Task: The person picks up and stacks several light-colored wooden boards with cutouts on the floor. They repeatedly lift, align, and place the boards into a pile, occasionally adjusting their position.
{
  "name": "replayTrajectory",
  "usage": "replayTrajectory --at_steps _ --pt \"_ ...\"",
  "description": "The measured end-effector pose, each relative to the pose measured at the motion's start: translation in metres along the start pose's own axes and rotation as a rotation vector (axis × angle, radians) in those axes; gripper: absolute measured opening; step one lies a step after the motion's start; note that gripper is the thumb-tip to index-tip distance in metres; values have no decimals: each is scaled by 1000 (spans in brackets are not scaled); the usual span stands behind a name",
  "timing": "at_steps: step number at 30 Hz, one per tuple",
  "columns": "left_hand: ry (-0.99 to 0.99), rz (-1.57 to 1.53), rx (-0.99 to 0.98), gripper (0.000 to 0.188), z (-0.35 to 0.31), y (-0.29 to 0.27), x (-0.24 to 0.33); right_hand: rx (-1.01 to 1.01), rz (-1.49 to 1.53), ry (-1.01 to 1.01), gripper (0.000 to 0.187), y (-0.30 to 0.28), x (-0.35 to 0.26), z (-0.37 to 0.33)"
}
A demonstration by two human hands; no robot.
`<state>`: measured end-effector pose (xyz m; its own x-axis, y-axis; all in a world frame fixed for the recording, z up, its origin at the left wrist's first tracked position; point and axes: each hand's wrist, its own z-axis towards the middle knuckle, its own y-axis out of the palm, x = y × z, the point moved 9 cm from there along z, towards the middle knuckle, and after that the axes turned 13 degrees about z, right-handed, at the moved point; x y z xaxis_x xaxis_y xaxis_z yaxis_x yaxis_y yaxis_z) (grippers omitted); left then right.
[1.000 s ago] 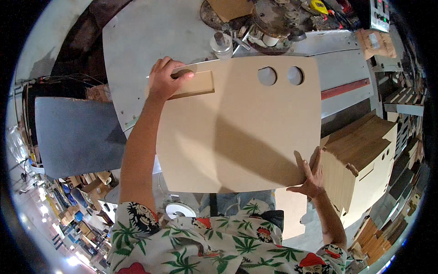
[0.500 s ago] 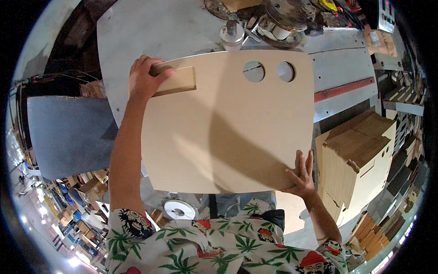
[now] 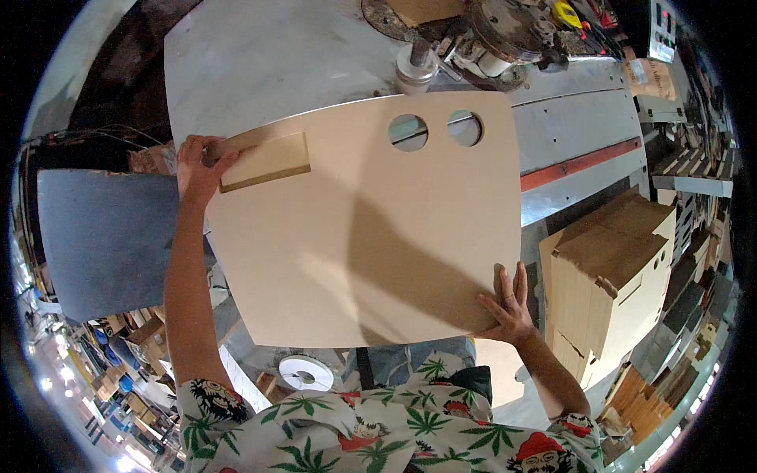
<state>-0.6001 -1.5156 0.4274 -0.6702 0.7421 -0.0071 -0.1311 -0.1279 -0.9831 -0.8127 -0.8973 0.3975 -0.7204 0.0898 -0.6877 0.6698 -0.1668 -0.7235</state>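
A large beige wooden panel (image 3: 441, 236) lies over the near part of a grey metal machine table (image 3: 260, 71), overhanging toward my body. It has a rectangular recess at its far left and two round holes near its far right corner. My left hand (image 3: 201, 169) is closed around its far left corner, thumb on top and the other fingers over the edge. At the near right corner my right hand (image 3: 511, 309) rests against the panel, fingers spread. A round metal spindle (image 3: 416, 69) stands right at the panel's far edge; whether they touch is hard to tell.
Stacked beige panels (image 3: 579, 296) under torn cardboard stand at the right. A dark grey board (image 3: 106, 240) is at the left. Dusty machine parts (image 3: 505, 35) and a yellow tape measure (image 3: 566, 13) sit at the back. A red strip (image 3: 581, 164) runs along the table.
The panel has shifted left and turned slightly counterclockwise, its left side coming nearer to me. My left hand moved left and nearer with it; my right hand moved slightly left.
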Motion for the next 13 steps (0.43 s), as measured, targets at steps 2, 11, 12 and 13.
replayTrajectory --at_steps 2,11,12,13 --pt "-55 -74 -42 43 -6 4 -19 -4 -5 0 96 3 -2 5" --pt "-67 83 28 45 -32 -3 -50 -3 -2 -39 94 18 -19 19" --pt "-62 106 30 46 -35 -1 -54 -5 3 -41 95 20 -20 20" --pt "-63 105 28 46 -37 1 -57 -6 8 -42 96 22 -21 21"
